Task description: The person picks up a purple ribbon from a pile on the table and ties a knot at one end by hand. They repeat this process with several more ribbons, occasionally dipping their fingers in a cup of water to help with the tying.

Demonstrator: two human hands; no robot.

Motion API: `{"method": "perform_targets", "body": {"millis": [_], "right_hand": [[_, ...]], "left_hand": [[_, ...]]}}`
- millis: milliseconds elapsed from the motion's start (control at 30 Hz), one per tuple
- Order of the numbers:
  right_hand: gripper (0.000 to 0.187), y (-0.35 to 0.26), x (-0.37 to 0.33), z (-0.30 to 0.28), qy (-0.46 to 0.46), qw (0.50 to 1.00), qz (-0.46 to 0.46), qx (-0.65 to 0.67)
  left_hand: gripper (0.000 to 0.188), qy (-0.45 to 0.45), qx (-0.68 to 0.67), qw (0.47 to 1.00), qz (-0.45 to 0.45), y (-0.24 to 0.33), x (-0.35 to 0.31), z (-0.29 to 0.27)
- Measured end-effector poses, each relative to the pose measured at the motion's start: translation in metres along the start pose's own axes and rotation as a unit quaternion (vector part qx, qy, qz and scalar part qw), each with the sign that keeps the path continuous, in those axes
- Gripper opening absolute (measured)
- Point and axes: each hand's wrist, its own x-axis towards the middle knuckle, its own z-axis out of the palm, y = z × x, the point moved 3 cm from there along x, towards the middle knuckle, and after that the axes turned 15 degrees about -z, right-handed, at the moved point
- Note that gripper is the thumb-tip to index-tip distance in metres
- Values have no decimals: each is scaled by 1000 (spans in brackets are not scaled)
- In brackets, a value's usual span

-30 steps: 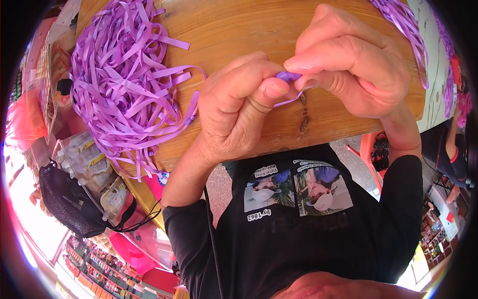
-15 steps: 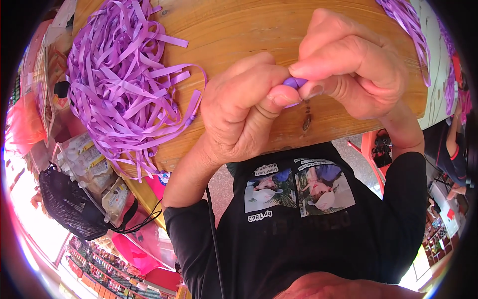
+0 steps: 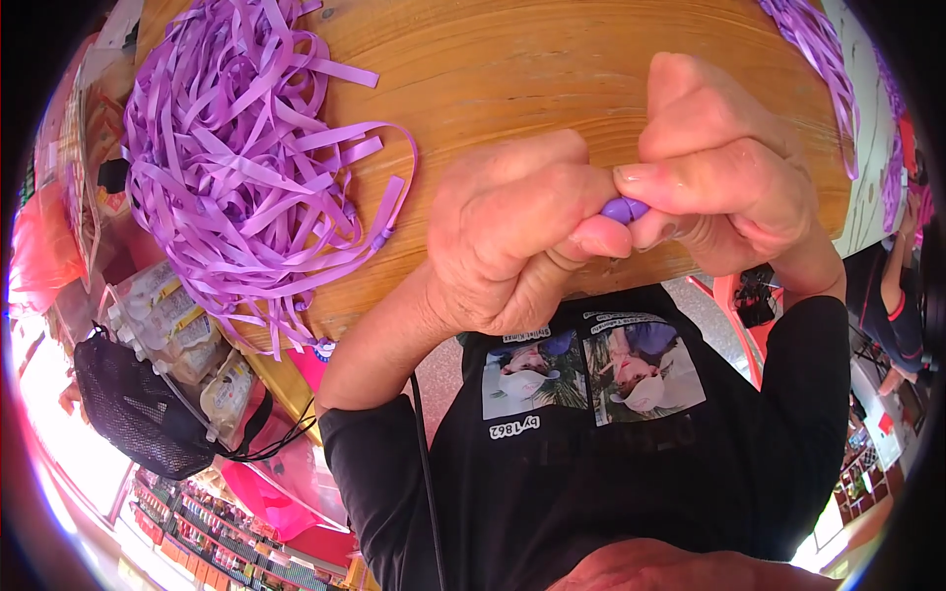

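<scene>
A small, rounded purple plastic buckle [image 3: 622, 210] is pinched between my two hands, just above the near edge of the wooden table [image 3: 473, 59]. My left hand [image 3: 517, 222] grips its left side between thumb and forefinger, the other fingers curled in. From the right, my right hand [image 3: 734, 187] pinches the same buckle with thumb and forefinger. My fingertips cover much of it, and any strap attached to it is hidden. Left of my left hand lies a tangled heap of purple ribbon straps [image 3: 246, 167], with small darker purple pieces on some of them.
More purple straps [image 3: 823, 59] hang over the table's far right corner. A black mesh bag [image 3: 138, 404] and a clear box of packets [image 3: 182, 335] stand beside the table on the left. At the right, a person [image 3: 892, 286] is near a red chair [image 3: 734, 310].
Both hands have moved a little nearer to me and to the right, keeping the purple buckle pinched between them. The strap heap has stayed in place.
</scene>
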Motion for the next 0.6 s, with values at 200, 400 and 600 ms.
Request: {"method": "perform_targets", "body": {"millis": [200,400,600], "right_hand": [[26,-1,-4,3,13,1000,10,-9],[33,22,-1,-2,-22,996,-3,90],[30,26,10,-14,-12,987,131,94]], "left_hand": [[23,7,-38,999,-18,-6,-3,7],[21,33,-71,995,-69,-16,-3,3],[21,31,-158,984,-75,-23,3,-1]]}}
